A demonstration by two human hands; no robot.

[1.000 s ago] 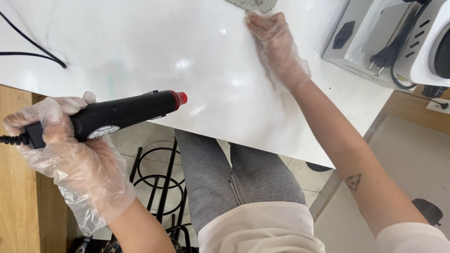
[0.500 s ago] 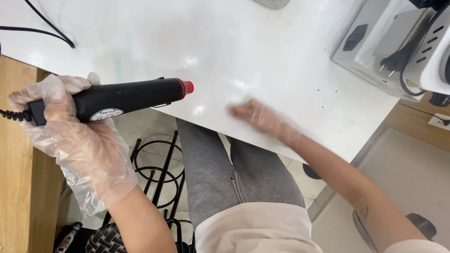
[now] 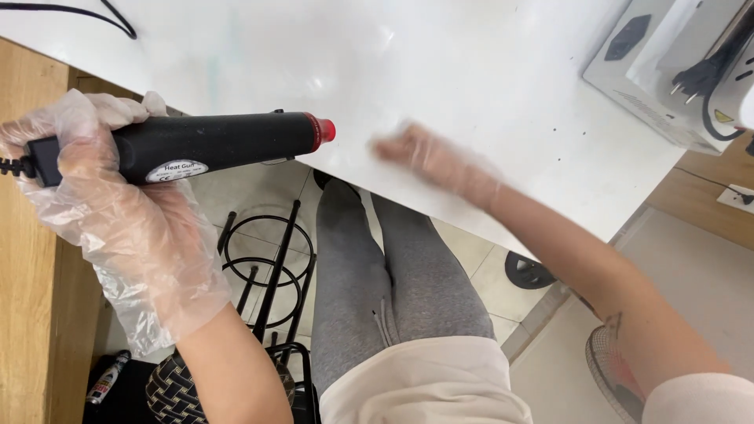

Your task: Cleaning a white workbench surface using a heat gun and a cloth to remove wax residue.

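Gripping black heat gun (image 3: 212, 145) — left hand (image 3: 118, 212) (gloved) — right hand (image 3: 428, 161) blurred, fingers unclear, over white table (image 3: 471, 71).

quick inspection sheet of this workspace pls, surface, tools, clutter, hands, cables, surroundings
surface: white table, glossy, bare in the middle.
job's things: black heat gun with a red tip, held level at the table's near edge.
clutter: grey-white appliance at the table's right end; spray can on the floor.
hands: left hand in a clear plastic glove, gripping the gun; right hand gloved, blurred, over the table.
cables: black cable across the table's far left corner; plug lying on the appliance.
surroundings: tiled floor, black wire stand, wooden panel at left.
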